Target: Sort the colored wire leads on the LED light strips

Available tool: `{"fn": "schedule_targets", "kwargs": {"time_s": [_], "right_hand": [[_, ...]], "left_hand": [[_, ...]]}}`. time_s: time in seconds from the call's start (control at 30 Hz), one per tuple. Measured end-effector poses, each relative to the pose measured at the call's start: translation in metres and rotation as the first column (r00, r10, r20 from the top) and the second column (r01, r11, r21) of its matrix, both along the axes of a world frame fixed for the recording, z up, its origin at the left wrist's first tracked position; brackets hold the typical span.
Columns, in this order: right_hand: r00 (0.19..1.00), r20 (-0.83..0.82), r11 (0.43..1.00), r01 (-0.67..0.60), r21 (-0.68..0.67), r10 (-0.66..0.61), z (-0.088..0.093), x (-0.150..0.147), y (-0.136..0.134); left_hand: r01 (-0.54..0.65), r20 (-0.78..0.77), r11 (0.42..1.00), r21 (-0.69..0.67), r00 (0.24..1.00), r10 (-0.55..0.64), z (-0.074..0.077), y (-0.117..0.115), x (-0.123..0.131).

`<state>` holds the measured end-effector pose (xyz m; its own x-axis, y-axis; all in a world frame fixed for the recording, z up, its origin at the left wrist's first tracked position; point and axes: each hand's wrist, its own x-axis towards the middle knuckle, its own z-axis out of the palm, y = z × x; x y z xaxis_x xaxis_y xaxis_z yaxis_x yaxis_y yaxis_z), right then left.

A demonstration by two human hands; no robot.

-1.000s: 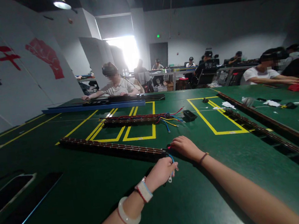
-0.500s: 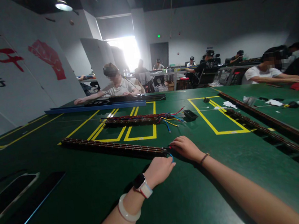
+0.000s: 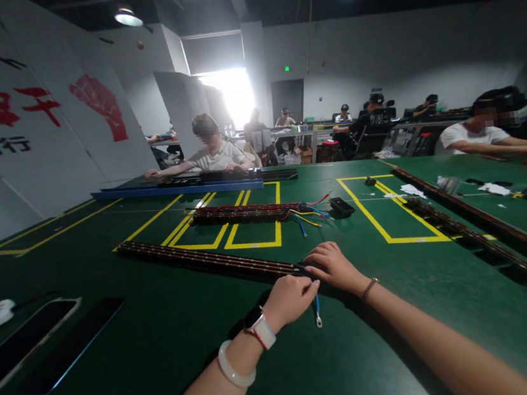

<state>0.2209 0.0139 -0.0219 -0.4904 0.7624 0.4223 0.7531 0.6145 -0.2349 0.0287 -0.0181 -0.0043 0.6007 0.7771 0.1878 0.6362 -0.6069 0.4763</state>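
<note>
A long dark rail with copper-coloured strips (image 3: 204, 258) lies slanted across the green table, its near right end between my hands. My left hand (image 3: 286, 300) is closed at this end, thumb and fingers pinched on a blue wire (image 3: 316, 304). The wire hangs toward me below the fingertips and ends in a metal ring terminal (image 3: 319, 322). My right hand (image 3: 334, 268) curls over the rail's tip from the right, fingers bent together. What its fingertips hold is hidden.
Behind lies a bundle of similar rails (image 3: 246, 213) with coloured wires, beside a black block (image 3: 342, 207). More long rails (image 3: 479, 235) run along the right. Phones (image 3: 73, 346) lie at left. Across the table a person (image 3: 219, 151) works at a blue channel (image 3: 176, 189).
The blue wire, looped beside my left hand before, now hangs down with its terminal showing. My right hand has closed in on the rail's end, near my left hand. The view has shifted slightly.
</note>
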Motion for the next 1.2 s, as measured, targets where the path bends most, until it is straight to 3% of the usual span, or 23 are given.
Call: {"fn": "schedule_targets", "kwargs": {"time_s": [0.1, 0.2, 0.37, 0.47, 0.67, 0.8, 1.0, 1.1, 1.2], "right_hand": [[0.999, 0.035, 0.996, 0.005, -0.090, -0.002, 0.008, 0.003, -0.005], [0.998, 0.064, 0.987, 0.016, -0.162, -0.006, 0.014, 0.006, -0.010], [0.996, 0.073, 0.975, 0.062, -0.212, -0.048, 0.012, 0.005, -0.019], [0.993, 0.048, 0.961, 0.116, -0.251, -0.108, 0.007, 0.000, -0.026], [0.960, -0.071, 0.915, 0.234, -0.327, -0.271, 0.002, -0.009, -0.036], [0.957, -0.019, 0.938, 0.279, -0.206, -0.289, 0.003, -0.016, -0.041], [0.928, 0.246, 0.958, 0.255, 0.129, -0.280, 0.004, -0.025, -0.051], [0.928, 0.270, 0.960, 0.215, 0.180, -0.258, 0.003, -0.026, -0.053], [0.949, 0.238, 0.973, 0.176, 0.148, -0.208, 0.005, -0.025, -0.053]], "left_hand": [[0.019, 0.157, 0.958, -0.286, 0.987, 0.028, -0.002, 0.002, 0.001], [0.090, 0.307, 0.836, -0.541, 0.947, 0.096, -0.009, 0.004, 0.005], [0.199, 0.395, 0.648, -0.736, 0.902, 0.172, -0.017, 0.005, 0.010], [0.246, 0.420, 0.573, -0.782, 0.887, 0.192, -0.018, 0.004, 0.010], [0.319, 0.469, 0.486, -0.814, 0.854, 0.225, -0.026, 0.005, 0.010], [0.358, 0.515, 0.469, -0.807, 0.815, 0.264, -0.032, 0.005, 0.012], [0.384, 0.533, 0.408, -0.828, 0.766, 0.359, -0.031, -0.003, 0.018], [0.369, 0.535, 0.417, -0.831, 0.735, 0.416, -0.032, -0.007, 0.022], [0.378, 0.548, 0.419, -0.825, 0.716, 0.432, -0.032, -0.008, 0.024]]}}
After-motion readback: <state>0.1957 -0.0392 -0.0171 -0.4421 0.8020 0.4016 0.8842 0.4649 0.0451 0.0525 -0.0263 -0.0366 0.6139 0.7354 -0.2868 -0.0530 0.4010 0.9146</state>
